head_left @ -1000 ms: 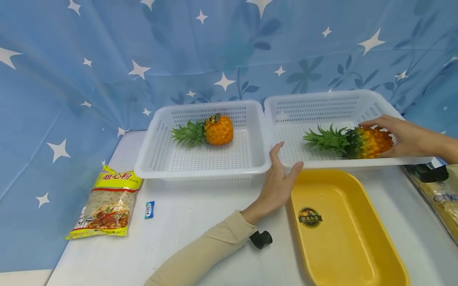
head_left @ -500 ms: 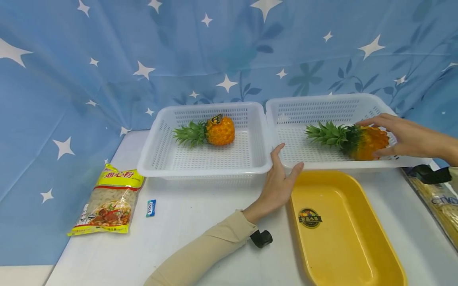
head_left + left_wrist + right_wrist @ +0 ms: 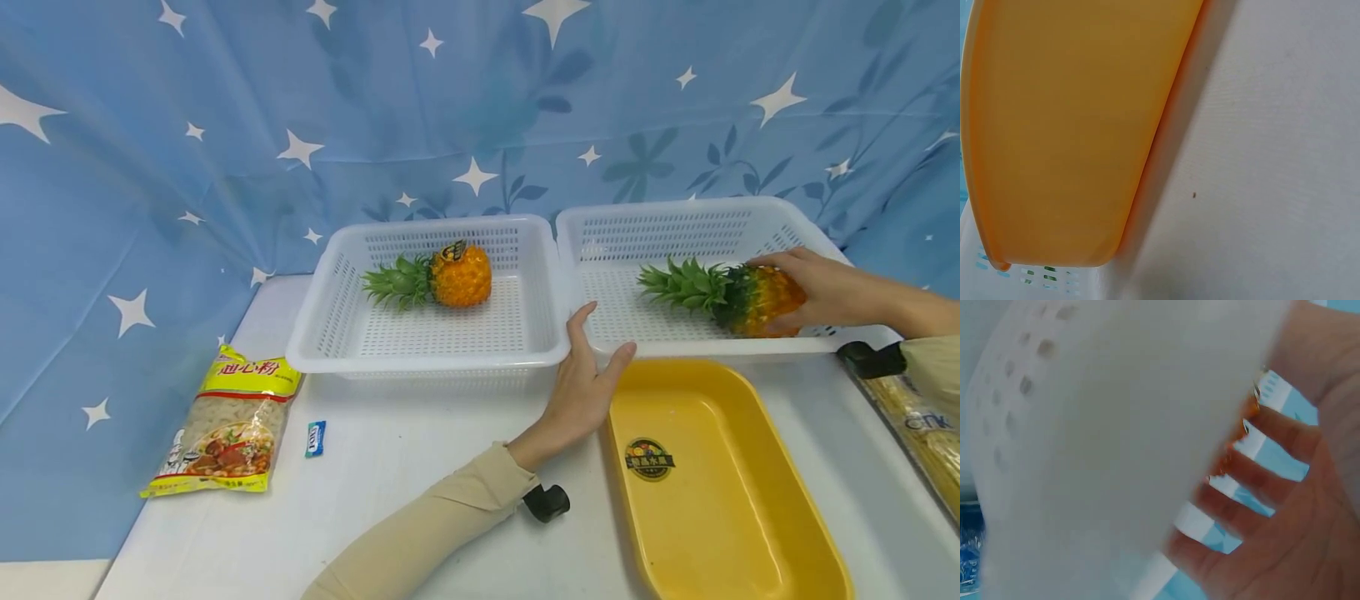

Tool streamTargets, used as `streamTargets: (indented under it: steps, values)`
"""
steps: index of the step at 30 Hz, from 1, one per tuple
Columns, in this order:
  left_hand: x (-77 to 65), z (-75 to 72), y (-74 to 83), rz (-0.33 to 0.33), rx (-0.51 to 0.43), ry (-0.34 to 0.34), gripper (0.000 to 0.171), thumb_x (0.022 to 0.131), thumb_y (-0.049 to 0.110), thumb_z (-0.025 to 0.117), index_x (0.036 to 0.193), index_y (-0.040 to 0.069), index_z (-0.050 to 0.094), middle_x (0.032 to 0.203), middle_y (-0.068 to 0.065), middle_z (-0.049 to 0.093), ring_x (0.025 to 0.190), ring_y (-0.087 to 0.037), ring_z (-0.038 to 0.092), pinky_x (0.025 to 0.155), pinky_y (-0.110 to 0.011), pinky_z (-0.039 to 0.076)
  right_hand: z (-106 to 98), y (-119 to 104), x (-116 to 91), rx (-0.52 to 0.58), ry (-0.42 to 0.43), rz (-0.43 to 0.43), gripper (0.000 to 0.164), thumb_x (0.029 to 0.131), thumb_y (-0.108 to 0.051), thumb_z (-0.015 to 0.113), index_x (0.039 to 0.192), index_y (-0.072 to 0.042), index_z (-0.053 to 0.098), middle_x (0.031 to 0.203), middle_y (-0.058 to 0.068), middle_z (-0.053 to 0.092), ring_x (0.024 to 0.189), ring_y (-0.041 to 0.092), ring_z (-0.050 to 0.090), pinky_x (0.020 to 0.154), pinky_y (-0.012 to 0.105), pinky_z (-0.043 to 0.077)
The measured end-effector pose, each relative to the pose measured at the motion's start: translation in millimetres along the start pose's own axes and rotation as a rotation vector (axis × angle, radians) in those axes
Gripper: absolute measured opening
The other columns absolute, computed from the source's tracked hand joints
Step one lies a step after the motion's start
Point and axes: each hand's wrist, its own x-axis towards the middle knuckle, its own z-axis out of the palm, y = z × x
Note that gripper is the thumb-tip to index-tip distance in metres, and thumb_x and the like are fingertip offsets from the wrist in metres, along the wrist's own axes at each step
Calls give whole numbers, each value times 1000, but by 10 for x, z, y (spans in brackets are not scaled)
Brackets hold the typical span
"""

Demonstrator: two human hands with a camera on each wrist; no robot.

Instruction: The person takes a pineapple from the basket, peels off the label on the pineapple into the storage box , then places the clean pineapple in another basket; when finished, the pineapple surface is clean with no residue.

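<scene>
In the head view my right hand [image 3: 832,287] reaches into the right white basket [image 3: 675,347], with fingers and thumb around the orange end of a pineapple [image 3: 742,304]. This pineapple lies on its side, leaves pointing left. The right wrist view shows the spread fingers [image 3: 1260,478] touching its orange skin, mostly hidden by the pale basket wall [image 3: 1116,437]. My left hand [image 3: 577,396] has its index finger and thumb spread at the front rims, where the two baskets meet. Another pineapple [image 3: 461,277] with a dark label lies in the left white basket [image 3: 427,364].
A yellow tray [image 3: 720,500] stands in front of the right basket and fills much of the left wrist view. A yellow-topped food bag [image 3: 225,425] and small blue packet [image 3: 315,439] lie left. A clear package [image 3: 915,417] lies right. A starred blue curtain [image 3: 472,100] hangs behind.
My right hand has shifted slightly left and lower over the pineapple, which has turned and moved only a little. The left hand stays in place. The head view has shifted slightly.
</scene>
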Motion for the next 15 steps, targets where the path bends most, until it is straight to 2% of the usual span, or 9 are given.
streamTargets:
  steps: [4,9,15]
  values:
    - [-5,-1,11,4,1,2,70,109,49,51,164,29,13,160,-27,40,145,-35,46,120,-49,36,14,-18,41,-19,-14,19,94,81,-18,91,148,15,35,139,44,36,118,54,46,88,68,48]
    - [-9,0,27,8,2,-4,70,109,49,51,164,28,13,160,-27,41,143,-35,47,119,-48,36,39,-31,49,-59,-7,45,100,75,-19,96,146,14,35,133,44,38,108,52,52,86,68,50]
    - [-7,-4,17,8,-2,-8,70,109,49,50,164,29,12,159,-27,42,143,-35,48,119,-49,37,67,-71,67,-59,16,62,96,77,-23,94,144,16,37,129,45,41,101,49,56,83,66,51]
